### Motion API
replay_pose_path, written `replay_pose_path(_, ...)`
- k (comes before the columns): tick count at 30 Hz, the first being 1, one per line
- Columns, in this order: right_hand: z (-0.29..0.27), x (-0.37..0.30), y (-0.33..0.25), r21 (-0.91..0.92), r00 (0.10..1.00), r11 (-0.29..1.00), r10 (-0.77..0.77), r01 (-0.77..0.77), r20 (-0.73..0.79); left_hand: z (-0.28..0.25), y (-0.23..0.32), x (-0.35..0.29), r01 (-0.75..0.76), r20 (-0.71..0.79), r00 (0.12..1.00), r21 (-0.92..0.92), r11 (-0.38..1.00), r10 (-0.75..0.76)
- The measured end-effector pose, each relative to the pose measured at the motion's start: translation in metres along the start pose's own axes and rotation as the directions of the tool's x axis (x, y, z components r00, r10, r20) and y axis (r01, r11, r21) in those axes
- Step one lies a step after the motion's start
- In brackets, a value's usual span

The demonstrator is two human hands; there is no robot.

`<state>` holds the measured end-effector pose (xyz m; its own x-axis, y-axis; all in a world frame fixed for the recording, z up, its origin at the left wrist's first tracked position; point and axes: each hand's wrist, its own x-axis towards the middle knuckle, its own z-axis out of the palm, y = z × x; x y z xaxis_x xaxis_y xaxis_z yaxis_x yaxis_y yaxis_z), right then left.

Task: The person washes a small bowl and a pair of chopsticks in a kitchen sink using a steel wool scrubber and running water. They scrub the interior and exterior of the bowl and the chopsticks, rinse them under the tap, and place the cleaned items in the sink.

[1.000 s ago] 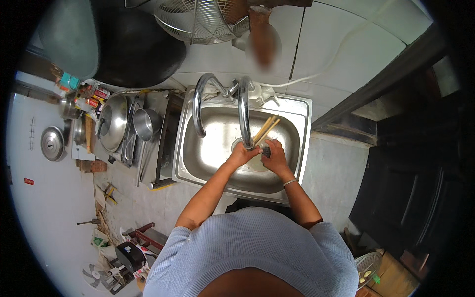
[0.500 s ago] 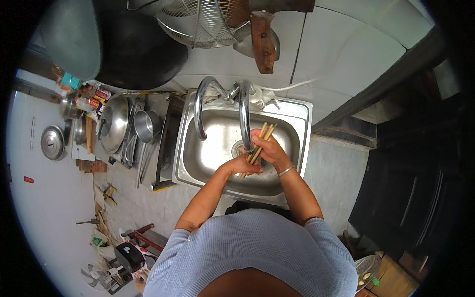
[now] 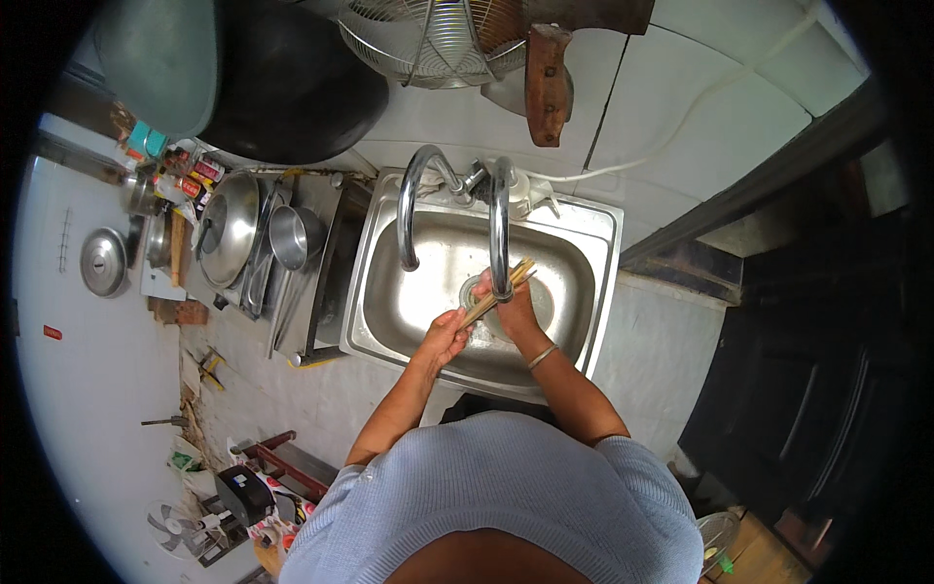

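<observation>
A bundle of pale wooden chopsticks (image 3: 479,310) slants over the steel sink (image 3: 387,321), its upper end to the right. Around its lower left end my left hand (image 3: 446,339) is closed. My right hand (image 3: 519,313) grips the bundle nearer the upper end, with a bangle on that wrist. The right-hand curved chrome spout (image 3: 500,219) passes in front of some of my right fingers and part of the chopsticks. Below the bundle, the drain (image 3: 474,290) is partly covered by my hands.
A second chrome spout (image 3: 405,209) arches over the sink's left half. Left of the sink stand a long-handled saucepan (image 3: 295,238) and a large metal lid (image 3: 232,231). On the wall above hang a dark wok (image 3: 292,88), a wire basket (image 3: 428,44) and a wooden-handled cleaver (image 3: 548,88).
My left hand has shifted left and away from my right hand, onto the bundle's lower end. The chopsticks now lie at a flatter slant. The whole view has shifted slightly.
</observation>
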<state>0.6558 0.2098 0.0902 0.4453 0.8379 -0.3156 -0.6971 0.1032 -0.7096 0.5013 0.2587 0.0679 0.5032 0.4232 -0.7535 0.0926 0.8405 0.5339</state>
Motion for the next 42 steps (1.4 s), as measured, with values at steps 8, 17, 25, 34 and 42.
replay_pose_path(8, 0.008, -0.019, -0.034, -0.396, 0.956, 0.918, 0.126, -0.01, 0.266, -0.032, 0.013, 0.006, 0.056, -0.218, 0.975, 0.086, 0.995, -0.036)
replay_pose_path(17, -0.001, -0.024, -0.049, -0.535, 0.929, 0.76, -0.318, 0.369, 0.188, 0.011, 0.009, 0.022, 0.016, -0.02, 1.0, 0.029, 0.999, -0.015)
replay_pose_path(25, -0.014, -0.02, -0.069, -0.743, 0.821, 0.355, -0.306, 0.568, 0.481, 0.05, 0.02, 0.048, 0.083, -0.019, 0.997, 0.236, 0.968, -0.081)
replay_pose_path(34, -0.003, -0.021, -0.086, -0.74, 0.773, 0.362, -0.544, 0.567, 0.326, 0.056, 0.017, 0.074, -0.064, 0.248, 0.965, -0.107, 0.992, 0.089)
replay_pose_path(42, -0.003, -0.026, -0.099, -0.622, 0.849, 0.62, -0.509, 0.478, 0.144, 0.084, 0.007, 0.046, -0.436, 0.344, 0.889, 0.428, 0.792, 0.303)
